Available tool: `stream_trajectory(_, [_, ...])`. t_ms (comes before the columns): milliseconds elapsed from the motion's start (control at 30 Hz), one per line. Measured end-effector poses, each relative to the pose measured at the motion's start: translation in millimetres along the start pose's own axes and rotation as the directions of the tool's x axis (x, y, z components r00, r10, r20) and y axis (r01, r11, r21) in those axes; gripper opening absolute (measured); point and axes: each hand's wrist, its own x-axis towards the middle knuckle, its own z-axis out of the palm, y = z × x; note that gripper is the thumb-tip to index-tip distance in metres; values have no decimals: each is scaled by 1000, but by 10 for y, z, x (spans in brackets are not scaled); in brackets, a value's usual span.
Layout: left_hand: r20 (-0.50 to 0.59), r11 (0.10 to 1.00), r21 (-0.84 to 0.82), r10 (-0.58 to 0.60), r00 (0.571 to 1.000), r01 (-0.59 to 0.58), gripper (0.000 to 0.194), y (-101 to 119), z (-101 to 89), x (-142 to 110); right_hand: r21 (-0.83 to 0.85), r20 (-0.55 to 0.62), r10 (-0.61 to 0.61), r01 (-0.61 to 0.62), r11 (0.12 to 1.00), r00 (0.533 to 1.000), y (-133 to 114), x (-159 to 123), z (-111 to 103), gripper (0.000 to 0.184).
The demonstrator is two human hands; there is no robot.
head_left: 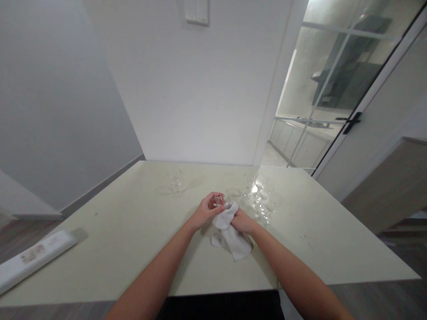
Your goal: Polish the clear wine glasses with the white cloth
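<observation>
Over the middle of the table, my left hand (207, 210) is closed around a small clear drinking glass (219, 200), which lies tilted toward the right. My right hand (243, 221) grips a white cloth (230, 235) pressed against the glass's right end. The cloth's lower part hangs down onto the tabletop, and it hides most of my right fingers. Just right of my hands stand several clear glasses (258, 202) close together. One more stemmed clear glass (175, 183) stands apart, farther back to the left.
The pale table (133, 249) reaches back to a white wall. A long white box (36, 258) lies along its left edge. At the right is a glazed door (310, 111) with a black handle (352, 122).
</observation>
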Motion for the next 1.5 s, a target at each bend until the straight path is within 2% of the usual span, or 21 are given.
stream_trajectory(100, [-43,999,31,46,998,-44,47,8,-4,8,-13,-24,23,-23,1000,999,76,15,-19,26])
stream_trajectory(200, [-201,994,1,104,974,-106,45,15,-55,37,14,-161,61,-60,998,985,166,50,-57,21])
stream_trajectory(300, [-371,974,-153,101,923,-168,42,35,-139,71,160,-347,130,-77,984,929,203,90,-93,21])
stream_trajectory(367, [-415,954,-234,78,907,-189,40,55,-176,83,315,-349,205,-91,945,914,195,110,-97,25])
stream_trajectory(467, [-368,959,-231,70,927,-165,43,77,-149,67,492,-170,289,-173,853,942,177,124,-51,35])
stream_trajectory(533, [-282,976,-163,93,955,-143,49,83,-83,33,510,-91,299,-214,833,950,182,125,3,37])
stream_trajectory(667, [-71,989,21,144,987,-143,63,83,49,-48,438,-108,262,-190,879,959,226,126,61,35])
stream_trajectory(800, [28,972,180,151,988,-153,64,66,76,-82,350,-162,228,-160,923,960,289,136,6,37])
stream_trajectory(933, [36,963,220,152,988,-157,62,58,64,-89,254,-220,220,-162,954,950,354,143,-31,39])
stream_trajectory(1067, [35,950,253,181,983,-184,60,89,80,-106,122,-221,127,-102,987,967,359,147,-26,37])
stream_trajectory(1167, [-50,936,260,257,965,-236,58,108,85,-91,43,-280,84,-75,996,956,318,155,-39,35])
stream_trajectory(1267, [-206,926,268,325,923,-266,58,92,48,-40,30,-298,61,-55,998,952,257,146,-55,38])
stream_trajectory(1333, [-310,929,271,332,891,-252,60,61,3,1,34,-233,68,-62,997,970,211,115,-50,40])
stream_trajectory(1400, [-380,939,263,314,870,-223,62,25,-45,37,28,-73,95,-94,995,993,168,66,-31,40])
stream_trajectory(1433, [-398,944,257,296,868,-204,62,7,-64,52,15,23,117,-117,993,993,151,38,-19,39])
stream_trajectory(1500, [-407,955,252,250,879,-155,61,-22,-88,73,-25,194,179,-177,984,965,133,-16,0,41])
